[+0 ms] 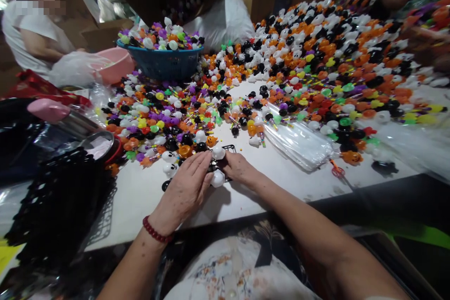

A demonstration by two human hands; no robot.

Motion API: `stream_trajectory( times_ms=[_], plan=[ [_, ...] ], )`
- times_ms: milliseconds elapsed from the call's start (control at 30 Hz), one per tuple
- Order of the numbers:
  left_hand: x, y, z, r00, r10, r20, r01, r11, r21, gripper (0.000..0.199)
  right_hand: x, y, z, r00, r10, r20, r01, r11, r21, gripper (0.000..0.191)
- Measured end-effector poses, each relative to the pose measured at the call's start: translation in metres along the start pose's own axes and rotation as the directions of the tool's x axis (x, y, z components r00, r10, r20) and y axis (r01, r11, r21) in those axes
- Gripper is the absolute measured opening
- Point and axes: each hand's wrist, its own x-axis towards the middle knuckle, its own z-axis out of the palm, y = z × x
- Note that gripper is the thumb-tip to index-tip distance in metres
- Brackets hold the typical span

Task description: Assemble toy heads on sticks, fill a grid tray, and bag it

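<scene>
On the white table in front of me lies a black plastic grid tray, mostly hidden by my hands. My left hand is closed over its left side, fingers together, among white-headed toys. Round the tray's right edge curl the fingers of my right hand, also closed. Two round white toys, one farther off and one nearer, show between the hands. Ghost-faced white toys and a black one stick out left of my left hand. An orange pumpkin toy lies just beyond.
A big heap of small coloured toys spreads across the back. A blue basket of toys, a pink tub, clear plastic bags, scissors and stacked black grid trays surround me. Other people work at far left and right.
</scene>
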Motion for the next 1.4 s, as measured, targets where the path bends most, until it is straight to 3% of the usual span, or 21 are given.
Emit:
stream_trajectory(
  times_ms=[267, 600, 833, 1000, 1167, 1200, 1267, 1333, 1400],
  plan=[
    [0.002, 0.001, 0.0, 1.0, 0.013, 0.014, -0.013, 1.0, 0.01, 0.051, -0.001, 0.009, 0.006, 1.0, 0.006, -0.028, -0.001, 0.98, 0.201, 0.015],
    [0.002, 0.001, 0.001, 1.0, 0.018, 0.02, -0.018, 1.0, -0.003, 0.054, -0.004, 0.0, -0.003, 0.998, -0.007, 0.064, 0.012, 0.997, -0.077, 0.024],
    [0.006, 0.006, 0.0, 0.996, 0.052, 0.075, -0.059, 0.994, 0.091, 0.052, -0.006, 0.005, 0.004, 0.98, -0.194, 0.047, 0.193, 0.981, 0.023, 0.011],
    [0.007, 0.005, 0.007, 0.996, 0.046, 0.082, -0.06, 0.984, 0.166, 0.049, -0.006, 0.002, 0.016, 0.984, -0.179, -0.003, 0.179, 0.983, 0.031, 0.013],
    [-0.002, -0.006, 0.009, 0.998, 0.064, 0.022, -0.067, 0.982, 0.177, 0.045, -0.008, 0.0, 0.014, 0.99, -0.133, 0.045, 0.131, 0.991, 0.04, 0.016],
    [-0.004, -0.009, 0.008, 0.997, 0.071, 0.012, -0.072, 0.982, 0.176, 0.046, -0.009, 0.004, 0.007, 0.992, -0.127, 0.006, 0.126, 0.991, 0.053, 0.016],
    [-0.01, -0.013, 0.006, 0.996, 0.089, -0.001, -0.087, 0.98, 0.179, 0.047, -0.012, 0.017, -0.013, 0.982, -0.052, -0.18, 0.059, 0.998, 0.034, 0.016],
    [-0.013, -0.015, 0.002, 0.995, 0.102, -0.007, -0.098, 0.975, 0.199, 0.048, -0.013, 0.034, -0.038, 0.913, 0.077, -0.401, -0.106, 0.993, -0.05, 0.018],
    [-0.012, -0.011, -0.001, 0.995, 0.095, -0.024, -0.087, 0.968, 0.235, 0.047, -0.011, 0.05, -0.062, 0.843, 0.18, -0.507, -0.292, 0.944, -0.15, 0.018]
  ],
)
